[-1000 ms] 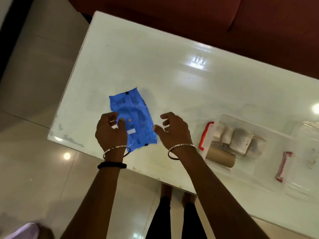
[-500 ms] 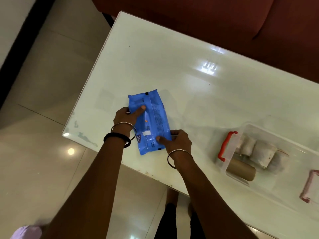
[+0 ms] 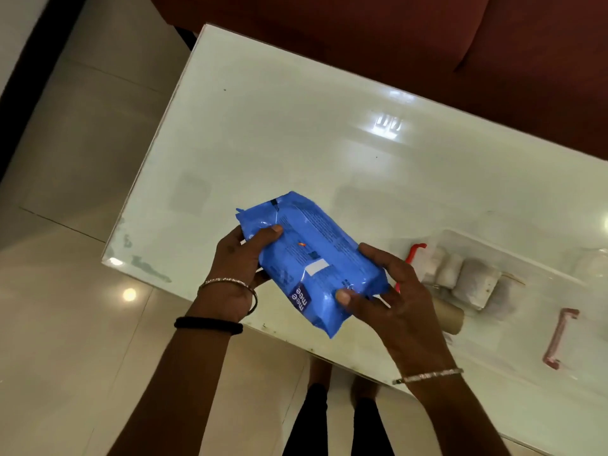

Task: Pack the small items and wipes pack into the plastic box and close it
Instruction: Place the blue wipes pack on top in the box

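The blue wipes pack is lifted off the white table and tilted, held by both hands. My left hand grips its upper left end, thumb on top. My right hand grips its lower right end, thumb on the face. To the right stands the clear plastic box with red clip handles, open on top. Inside it lie several white rolled items and a brown cardboard tube, partly hidden behind my right hand.
A dark red sofa runs along the table's far side. Something clear, perhaps the box lid, lies at the right edge of view. Tiled floor lies left and below, with my legs at the table's near edge.
The pack lay flat on the table under my fingers; now both hands have lifted it and turned it toward the box.
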